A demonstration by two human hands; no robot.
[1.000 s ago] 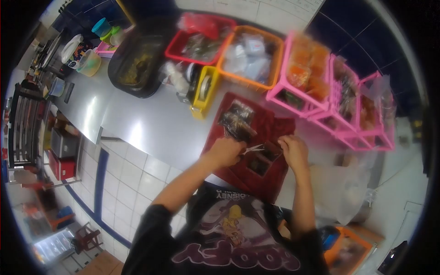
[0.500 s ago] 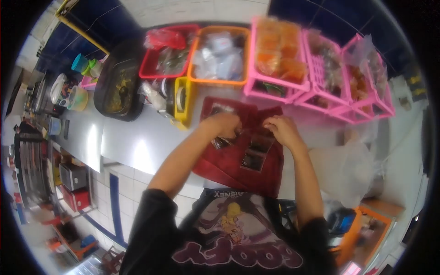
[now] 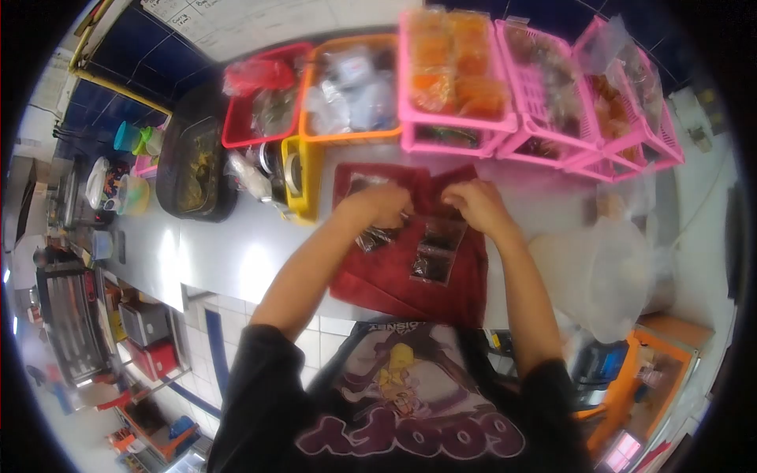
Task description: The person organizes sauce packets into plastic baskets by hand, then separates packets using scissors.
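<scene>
A dark red cloth lies on the metal counter, with small clear sachets of dark contents on it. My left hand is closed above the left sachets, which show partly from under it. What its curled fingers hold is hidden. Over the cloth's right side, my right hand is closed in a pinch; anything between its fingertips is too small to make out. Just below and left of that hand lies a joined pair of sachets, flat on the cloth.
Behind the cloth stand a red basket, an orange basket and pink racks of packets. A yellow holder with tape rolls and a black tray are on the left. A white translucent bag sits at the right.
The camera view has shifted slightly, moving the baskets left and up in the picture. Both hands stay over the same parts of the cloth, and the sachets look unmoved.
</scene>
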